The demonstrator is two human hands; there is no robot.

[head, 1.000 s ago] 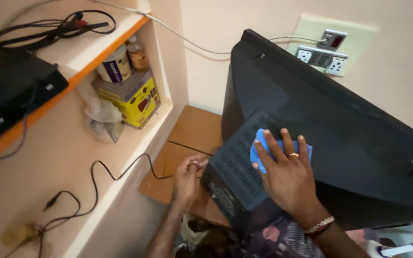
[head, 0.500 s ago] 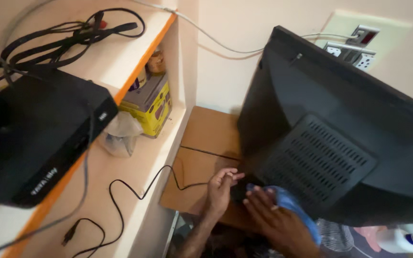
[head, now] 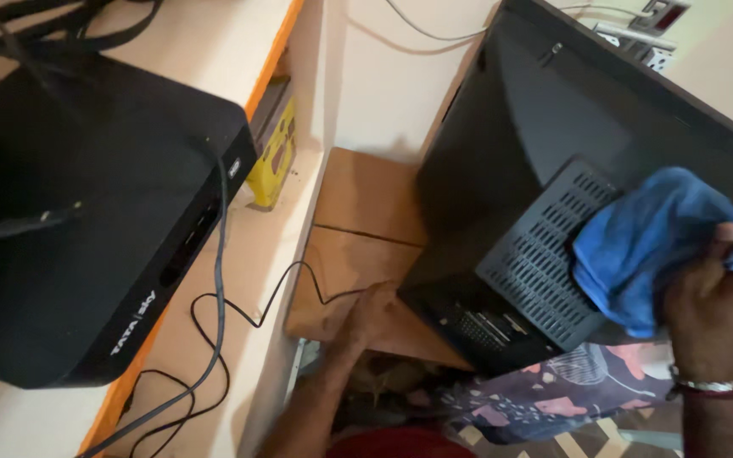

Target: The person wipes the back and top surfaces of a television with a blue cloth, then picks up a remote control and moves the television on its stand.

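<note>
A crumpled blue cloth (head: 651,242) is bunched against the tilted black television's (head: 553,170) vented back.

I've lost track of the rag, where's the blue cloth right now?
The blue cloth is at the right of the head view, bunched in the right hand, against the television's vented back panel.

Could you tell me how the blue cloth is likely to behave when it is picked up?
The cloth is probably floppy: it bunches and droops from the right hand. It looks light, held by fingers alone. It seems unlikely to slip or break, being soft fabric.
</note>
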